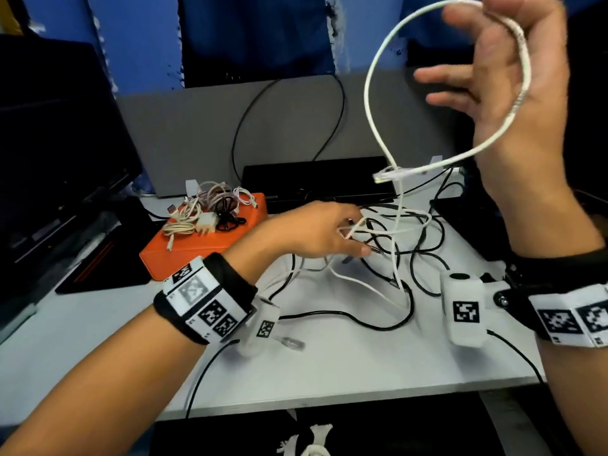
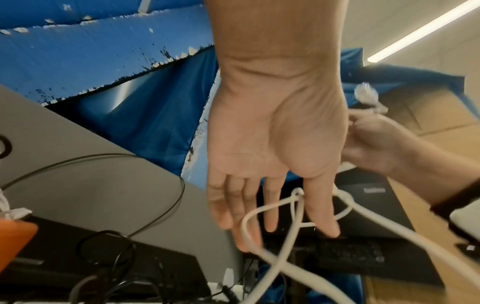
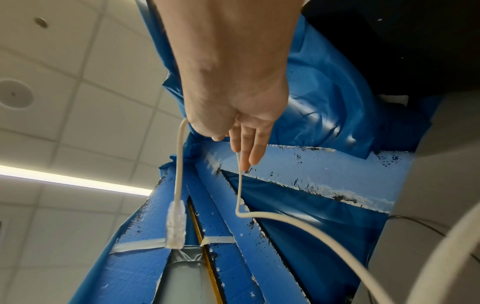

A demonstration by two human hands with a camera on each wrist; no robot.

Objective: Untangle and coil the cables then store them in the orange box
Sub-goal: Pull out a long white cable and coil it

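My right hand [image 1: 467, 44] is raised at the upper right and holds a loop of white network cable [image 1: 368, 93]. The cable runs across the palm under the thumb, and its clear plug [image 1: 383, 176] hangs below the loop. The right wrist view shows the plug [image 3: 176, 226] dangling beside the right hand [image 3: 233, 150]. My left hand [image 1: 358, 235] is low over the tangle of black and white cables [image 1: 401, 258], fingers straight. The white cable [image 2: 298, 209] passes between the thumb and forefinger of the left hand [image 2: 298, 230]. The orange box [image 1: 204, 248] carries several coiled cables [image 1: 210, 209].
A black monitor [image 1: 59, 143] stands at the left and a dark notebook [image 1: 108, 271] lies beside the box. A black keyboard [image 1: 316, 179] and grey partition [image 1: 197, 133] lie behind the tangle. A loose clear plug [image 1: 292, 343] lies near the table's front edge [image 1: 362, 396].
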